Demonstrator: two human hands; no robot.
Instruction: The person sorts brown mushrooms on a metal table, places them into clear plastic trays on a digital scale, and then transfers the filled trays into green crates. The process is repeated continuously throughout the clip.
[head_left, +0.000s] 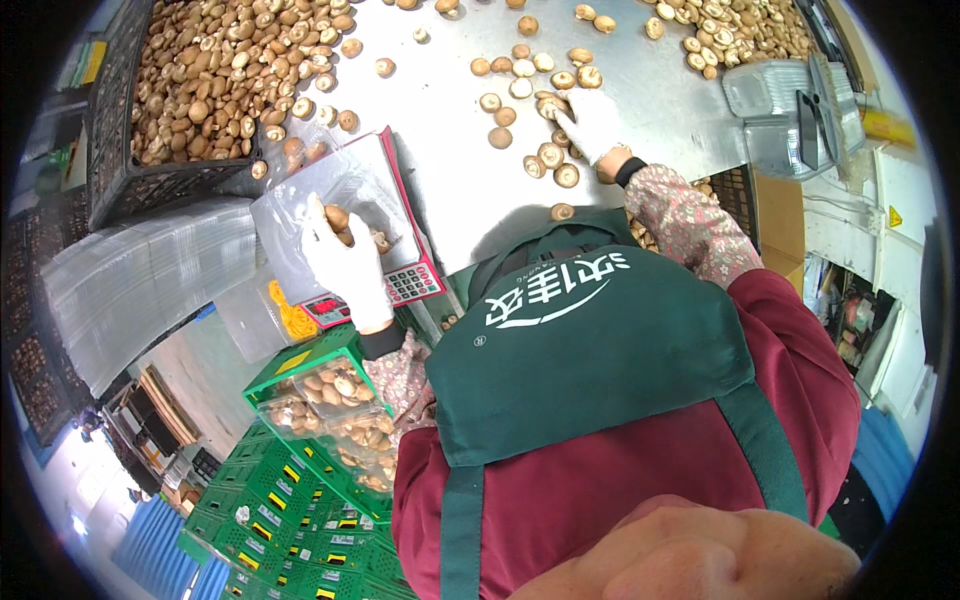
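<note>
My left hand, in a white glove, is over the plate of a red-edged digital scale. Between its thumb and fingers sits a brown mushroom; more mushrooms show beside the thumb. Clear plastic appears to lie on the scale plate, though glare blurs its outline. Out on the metal table, my gloved right hand has its fingertips closed on a pale-stemmed mushroom. Loose mushrooms lie around that hand, some caps up, some stems up.
A black crate spills a mushroom heap at the left; another heap lies far right. Clear trays are stacked left and right. Below the scale are yellow bands and a green crate of packed mushrooms.
</note>
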